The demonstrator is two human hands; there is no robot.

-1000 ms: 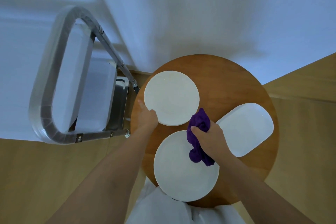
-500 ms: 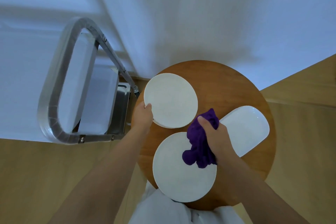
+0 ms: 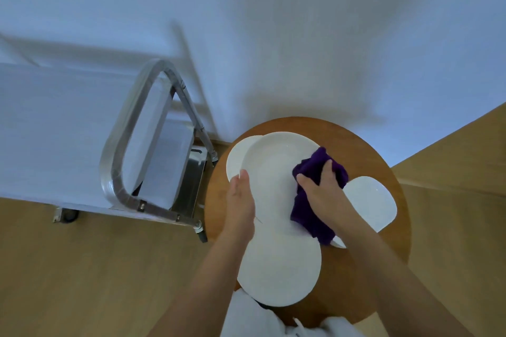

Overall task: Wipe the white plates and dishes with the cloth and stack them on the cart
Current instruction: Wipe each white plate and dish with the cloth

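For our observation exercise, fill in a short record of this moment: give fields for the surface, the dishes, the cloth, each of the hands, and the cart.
Surface: round wooden table
Dishes: lifted round plate, tilted; another plate behind it; near round plate flat on the table; oblong dish at the right
Cloth: purple cloth, bunched against the lifted round plate
Left hand: holds the lifted round plate by its edge
Right hand: grips the purple cloth
Cart: metal cart left of the table; no plates visible on it
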